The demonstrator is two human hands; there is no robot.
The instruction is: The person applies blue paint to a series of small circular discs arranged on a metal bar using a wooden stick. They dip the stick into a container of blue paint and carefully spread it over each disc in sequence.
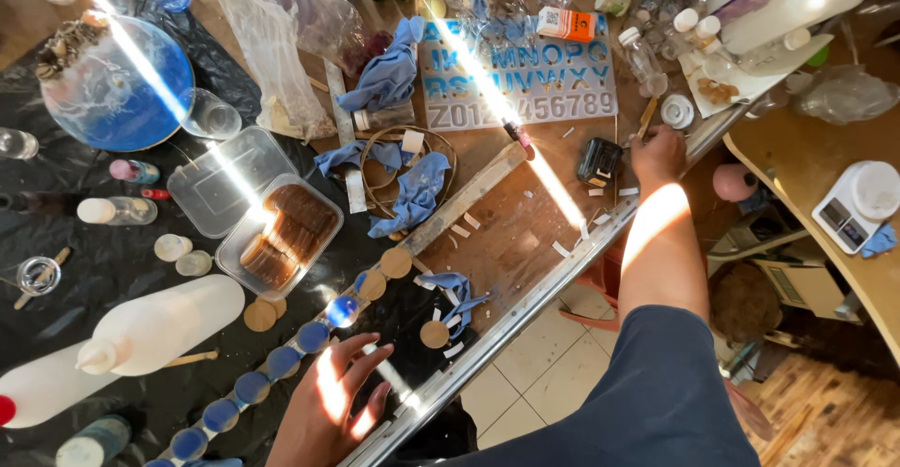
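My left hand [328,406] rests flat with fingers spread on black plastic sheeting near the table's metal edge [525,312]. Just above it runs a diagonal row of several blue and wooden round discs [309,336]. My right hand [658,156] is stretched out to the far side of the wooden tabletop, fingers down beside a small black device [598,159]; whether it grips anything is hidden. A translucent letter-and-number mould [520,78] lies beyond the right hand.
Two clear plastic tubs [248,209], one holding wooden discs, sit mid-table. Large white squeeze bottles [155,331] lie at the left. A blue round resin piece [117,82], blue cloths [412,190], small bottles and a white scale [858,204] surround the area.
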